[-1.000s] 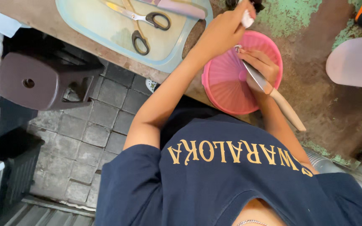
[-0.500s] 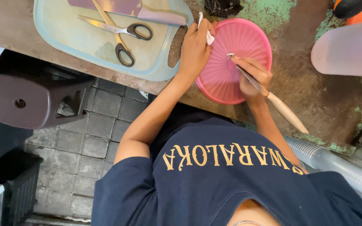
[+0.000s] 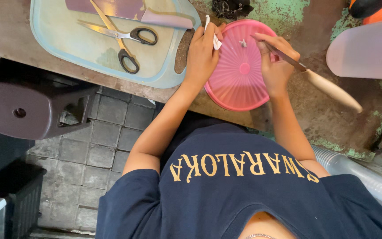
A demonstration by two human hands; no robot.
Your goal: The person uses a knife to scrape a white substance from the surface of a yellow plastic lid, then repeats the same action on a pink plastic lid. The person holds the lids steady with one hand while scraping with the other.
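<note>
1. Left hand [image 3: 202, 53]: closed on a small white scrap [image 3: 215, 40], pinched at the fingertips; the hand rests on the left rim of the pink ribbed lid [image 3: 239, 71].
2. Right hand [image 3: 276, 66]: clenched around a knife [image 3: 319, 79] with a pale wooden handle; the blade tip points onto the lid's upper area.
3. Pink ribbed lid: lies flat on the worn wooden table [image 3: 319, 119], near its front edge, between both hands.
4. Left of the lid: a pale blue tray [image 3: 54, 48] carrying black-handled scissors [image 3: 120, 37].
5. Below the table edge: a dark plastic stool [image 3: 27, 110].
</note>
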